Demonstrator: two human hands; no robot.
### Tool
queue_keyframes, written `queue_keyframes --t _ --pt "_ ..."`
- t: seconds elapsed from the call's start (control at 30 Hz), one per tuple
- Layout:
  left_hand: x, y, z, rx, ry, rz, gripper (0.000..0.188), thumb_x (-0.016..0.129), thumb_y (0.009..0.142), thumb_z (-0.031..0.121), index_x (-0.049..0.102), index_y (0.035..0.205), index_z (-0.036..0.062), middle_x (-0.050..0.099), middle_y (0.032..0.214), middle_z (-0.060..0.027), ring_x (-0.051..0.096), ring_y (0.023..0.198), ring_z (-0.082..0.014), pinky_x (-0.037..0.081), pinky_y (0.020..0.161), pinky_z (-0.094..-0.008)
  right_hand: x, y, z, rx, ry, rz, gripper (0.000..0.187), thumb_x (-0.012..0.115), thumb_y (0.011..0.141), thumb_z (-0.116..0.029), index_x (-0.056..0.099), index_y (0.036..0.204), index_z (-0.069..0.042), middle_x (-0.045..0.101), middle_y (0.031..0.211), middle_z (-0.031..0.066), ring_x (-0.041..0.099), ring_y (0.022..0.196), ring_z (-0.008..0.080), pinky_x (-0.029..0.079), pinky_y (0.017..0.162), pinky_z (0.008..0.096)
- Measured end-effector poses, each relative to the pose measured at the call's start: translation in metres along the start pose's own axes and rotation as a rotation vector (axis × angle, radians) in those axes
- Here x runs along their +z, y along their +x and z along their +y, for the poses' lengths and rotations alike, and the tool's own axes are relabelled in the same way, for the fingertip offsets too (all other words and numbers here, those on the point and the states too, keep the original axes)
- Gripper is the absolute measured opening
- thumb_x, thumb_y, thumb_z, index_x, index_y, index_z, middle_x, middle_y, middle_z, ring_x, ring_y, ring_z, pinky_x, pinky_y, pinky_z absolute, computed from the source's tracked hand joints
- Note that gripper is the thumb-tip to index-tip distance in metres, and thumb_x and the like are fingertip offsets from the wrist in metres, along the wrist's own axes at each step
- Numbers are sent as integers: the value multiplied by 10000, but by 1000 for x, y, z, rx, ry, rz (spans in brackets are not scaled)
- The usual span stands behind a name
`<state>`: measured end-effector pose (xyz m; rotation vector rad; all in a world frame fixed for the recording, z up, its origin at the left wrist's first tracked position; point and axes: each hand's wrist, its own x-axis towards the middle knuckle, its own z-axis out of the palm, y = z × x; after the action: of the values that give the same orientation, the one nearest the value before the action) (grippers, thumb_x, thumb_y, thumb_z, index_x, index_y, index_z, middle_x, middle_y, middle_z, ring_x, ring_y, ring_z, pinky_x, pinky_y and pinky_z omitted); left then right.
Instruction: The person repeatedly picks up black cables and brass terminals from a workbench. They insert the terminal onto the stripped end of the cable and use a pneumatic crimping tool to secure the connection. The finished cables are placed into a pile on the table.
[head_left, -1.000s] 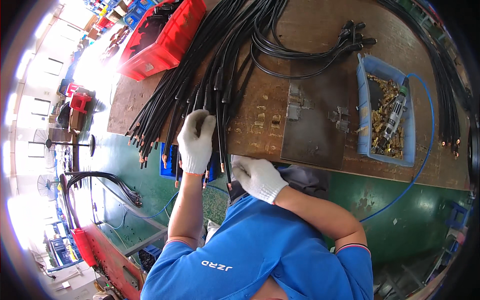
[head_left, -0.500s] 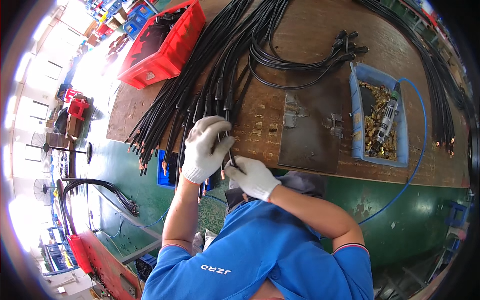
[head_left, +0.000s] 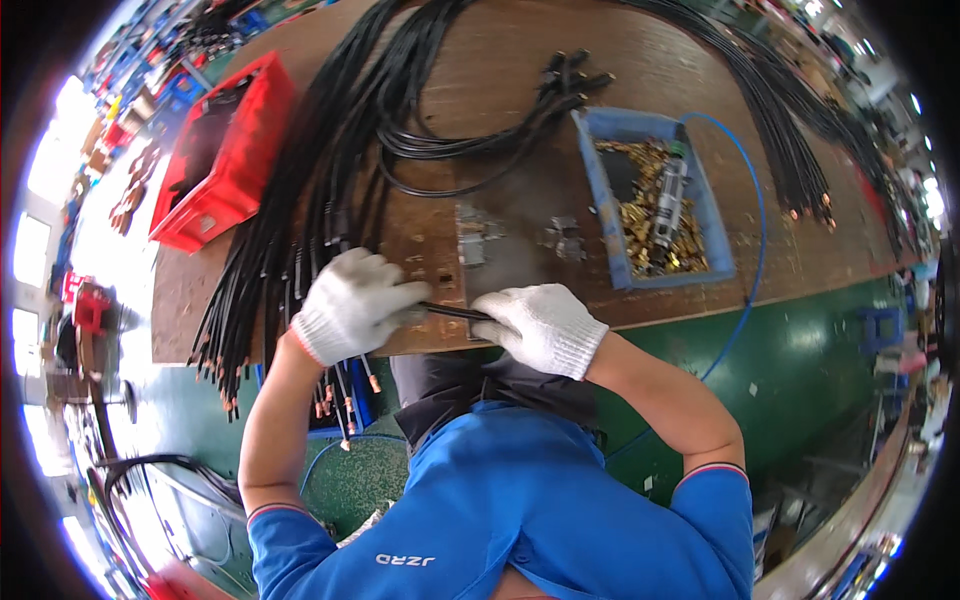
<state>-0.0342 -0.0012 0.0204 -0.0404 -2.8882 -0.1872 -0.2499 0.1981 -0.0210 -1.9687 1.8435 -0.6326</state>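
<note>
Cable [head_left: 455, 312] stretched between gloved hands

The left hand [head_left: 362, 303] is closed around one part of the cable, and the right hand [head_left: 535, 325] pinches it further right, by the near edge of the desk [head_left: 680, 70]. Beyond the left hand, a bundle [head_left: 350, 90] of black cables lies beside a red bin [head_left: 222, 205]. To the right, a blue bin [head_left: 680, 279] holds brass pieces [head_left: 640, 222] and a tool [head_left: 668, 205].
</note>
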Motion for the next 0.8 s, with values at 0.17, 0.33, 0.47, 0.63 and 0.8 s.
queue_keyframes --t 0.17,0.33,0.47,0.63,0.8 --pt "-7 -11 -2 -63 -11 13 231 821 836 250 790 1025 120 624 745 -71 628 735 -309 495 722 -445 14 -1 5 -200 -211 233 195 724 975 -289 680 899 -114 687 736 84 728 691 297 570 627 439" --pt "1 -1 18 -137 -141 -96 257 772 868 194 768 1092 69 678 824 -135 661 800 -373 517 752 -482 25 13 5 -216 -240 181 198 733 955 -304 702 894 -118 721 746 77 747 697 293 573 623 446" --pt "19 19 28 -160 -256 -159 231 740 898 113 719 1117 43 686 875 -178 702 842 -409 563 751 -488 19 18 2 -81 -125 56 274 678 999 -355 743 909 -105 754 784 150 761 759 367 585 687 500" --pt "22 30 32 -149 -310 -157 200 725 923 101 701 1119 73 686 893 -180 714 848 -395 574 732 -475 -19 3 2 111 49 -75 361 585 1058 -397 779 947 -114 774 874 195 758 858 427 591 809 542" --pt "32 19 19 -227 -250 6 296 755 907 106 723 1201 93 709 898 -169 723 795 -387 575 698 -467 -110 -21 69 312 -228 430 290 603 1041 -344 799 1061 -131 786 989 155 761 888 386 605 811 469"
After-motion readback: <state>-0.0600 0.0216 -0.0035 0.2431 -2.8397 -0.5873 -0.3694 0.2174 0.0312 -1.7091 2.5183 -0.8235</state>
